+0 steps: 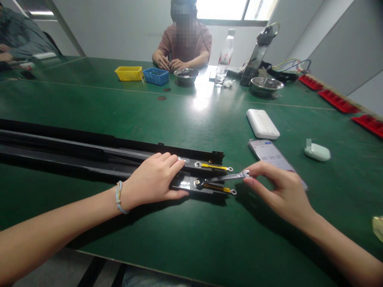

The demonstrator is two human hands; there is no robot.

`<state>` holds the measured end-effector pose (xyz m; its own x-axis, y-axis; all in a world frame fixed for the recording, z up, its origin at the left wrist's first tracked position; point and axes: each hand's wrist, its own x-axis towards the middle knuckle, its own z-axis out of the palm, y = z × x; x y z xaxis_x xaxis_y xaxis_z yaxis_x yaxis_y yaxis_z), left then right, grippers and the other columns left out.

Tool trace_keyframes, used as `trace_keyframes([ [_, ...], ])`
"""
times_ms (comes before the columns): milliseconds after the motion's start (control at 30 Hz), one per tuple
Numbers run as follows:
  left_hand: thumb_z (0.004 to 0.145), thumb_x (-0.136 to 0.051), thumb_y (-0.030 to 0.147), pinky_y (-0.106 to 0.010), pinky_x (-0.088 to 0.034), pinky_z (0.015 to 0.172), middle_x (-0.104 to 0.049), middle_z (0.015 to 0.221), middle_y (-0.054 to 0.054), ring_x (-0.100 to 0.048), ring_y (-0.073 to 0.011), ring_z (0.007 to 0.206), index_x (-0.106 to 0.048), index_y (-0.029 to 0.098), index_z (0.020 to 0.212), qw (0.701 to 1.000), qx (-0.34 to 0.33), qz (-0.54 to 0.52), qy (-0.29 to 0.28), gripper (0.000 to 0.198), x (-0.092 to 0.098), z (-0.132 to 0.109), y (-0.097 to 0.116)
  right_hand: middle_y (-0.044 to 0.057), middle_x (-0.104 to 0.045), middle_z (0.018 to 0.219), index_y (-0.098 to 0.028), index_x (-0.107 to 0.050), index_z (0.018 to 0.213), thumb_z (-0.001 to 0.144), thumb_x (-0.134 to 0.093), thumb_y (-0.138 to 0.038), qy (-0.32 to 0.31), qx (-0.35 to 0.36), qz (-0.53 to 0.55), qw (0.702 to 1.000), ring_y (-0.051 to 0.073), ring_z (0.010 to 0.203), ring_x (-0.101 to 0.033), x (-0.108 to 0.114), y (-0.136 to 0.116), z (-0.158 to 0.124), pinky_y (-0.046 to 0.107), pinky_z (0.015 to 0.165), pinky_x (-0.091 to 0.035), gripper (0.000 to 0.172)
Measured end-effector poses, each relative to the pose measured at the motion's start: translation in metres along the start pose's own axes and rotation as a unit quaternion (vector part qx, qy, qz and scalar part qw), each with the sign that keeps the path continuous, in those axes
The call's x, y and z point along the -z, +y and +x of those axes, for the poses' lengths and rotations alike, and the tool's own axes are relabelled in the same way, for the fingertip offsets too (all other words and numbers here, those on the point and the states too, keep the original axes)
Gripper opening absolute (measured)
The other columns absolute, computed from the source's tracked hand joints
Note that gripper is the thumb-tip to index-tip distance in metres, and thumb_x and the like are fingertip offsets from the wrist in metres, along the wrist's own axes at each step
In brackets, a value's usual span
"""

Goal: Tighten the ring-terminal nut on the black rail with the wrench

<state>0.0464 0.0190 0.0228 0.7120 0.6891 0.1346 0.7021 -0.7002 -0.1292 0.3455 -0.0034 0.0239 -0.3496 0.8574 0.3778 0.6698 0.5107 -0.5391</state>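
My left hand (152,177) is wrapped over a long black metal rail (116,174), gripping it near its right end. Beside it, farther back, runs a second black rail (89,130). Short yellow wires with ring terminals (217,166) stick out at the rail ends. A combination wrench (224,177) has its ring end over a brass-coloured nut (197,182) on the near rail. Pinched between the thumb and fingers of my right hand (278,189) is the wrench's open end.
A phone (273,157) showing a timer, a white power bank (262,123) and an earbud case (318,152) lie at the right. Farther back stand yellow (128,73) and blue bins (156,76), metal bowls (267,85) and bottles (224,59). A person (185,44) sits opposite.
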Motion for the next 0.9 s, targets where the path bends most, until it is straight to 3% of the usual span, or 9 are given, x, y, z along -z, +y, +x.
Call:
trace_keyframes([
  [200, 0.08, -0.053, 0.062, -0.038, -0.046, 0.074, -0.062, 0.097, -0.011, -0.057, -0.0254, 0.084, -0.056, 0.011, 0.109, 1.0, 0.001, 0.001, -0.001, 0.059, 0.0001, -0.0009, 0.0, 0.005, -0.073, 0.088, -0.024, -0.06, 0.07, 0.08, -0.067, -0.028, 0.007, -0.075, 0.16, 0.984, 0.023, 0.083, -0.068, -0.0035, -0.003, 0.001, 0.037, 0.072, -0.056, 0.013],
  [367, 0.081, -0.052, 0.062, -0.039, -0.046, 0.075, -0.062, 0.097, -0.012, -0.057, -0.0259, 0.085, -0.057, 0.011, 0.108, 1.0, 0.001, -0.002, -0.001, 0.058, -0.001, 0.0007, 0.0005, 0.005, -0.073, 0.087, -0.024, -0.059, 0.07, 0.075, -0.073, -0.03, 0.0, -0.115, 0.22, 0.969, 0.024, 0.086, -0.069, -0.0032, -0.0019, 0.0029, 0.039, 0.077, -0.057, 0.016],
  [533, 0.081, -0.052, 0.061, -0.039, -0.046, 0.075, -0.062, 0.097, -0.012, -0.057, -0.0264, 0.085, -0.056, 0.01, 0.109, 1.0, 0.001, -0.007, -0.003, 0.058, -0.002, 0.0023, 0.0012, 0.002, -0.067, 0.075, -0.023, -0.055, 0.068, 0.07, -0.077, -0.035, 0.032, -0.122, 0.214, 0.969, 0.019, 0.071, -0.066, -0.006, 0.0037, -0.0002, 0.032, 0.064, -0.058, 0.025],
  [667, 0.081, -0.052, 0.062, -0.039, -0.046, 0.075, -0.062, 0.098, -0.012, -0.057, -0.0263, 0.085, -0.056, 0.01, 0.11, 1.0, 0.001, -0.009, -0.007, 0.059, -0.0021, 0.0031, 0.0012, -0.001, -0.067, 0.073, -0.024, -0.052, 0.073, 0.07, -0.077, -0.031, 0.031, -0.142, 0.241, 0.959, 0.017, 0.068, -0.067, -0.0056, 0.003, -0.0001, 0.029, 0.064, -0.058, 0.026],
  [800, 0.081, -0.053, 0.061, -0.039, -0.046, 0.075, -0.061, 0.097, -0.011, -0.056, -0.0259, 0.084, -0.056, 0.01, 0.11, 1.0, 0.002, -0.011, -0.006, 0.058, -0.0024, 0.0033, 0.0017, 0.001, -0.07, 0.071, -0.023, -0.062, 0.087, 0.068, -0.078, -0.038, -0.002, -0.168, 0.237, 0.957, 0.019, 0.066, -0.07, -0.0024, 0.0009, 0.0025, 0.03, 0.061, -0.059, 0.029],
  [900, 0.081, -0.053, 0.061, -0.039, -0.047, 0.075, -0.061, 0.097, -0.011, -0.056, -0.026, 0.084, -0.056, 0.01, 0.11, 1.0, 0.001, -0.011, -0.004, 0.058, -0.0027, 0.0037, 0.0022, 0.004, -0.072, 0.072, -0.021, -0.067, 0.081, 0.065, -0.079, -0.044, -0.029, -0.187, 0.232, 0.954, 0.02, 0.063, -0.07, 0.0004, 0.0006, 0.0046, 0.03, 0.055, -0.058, 0.031],
])
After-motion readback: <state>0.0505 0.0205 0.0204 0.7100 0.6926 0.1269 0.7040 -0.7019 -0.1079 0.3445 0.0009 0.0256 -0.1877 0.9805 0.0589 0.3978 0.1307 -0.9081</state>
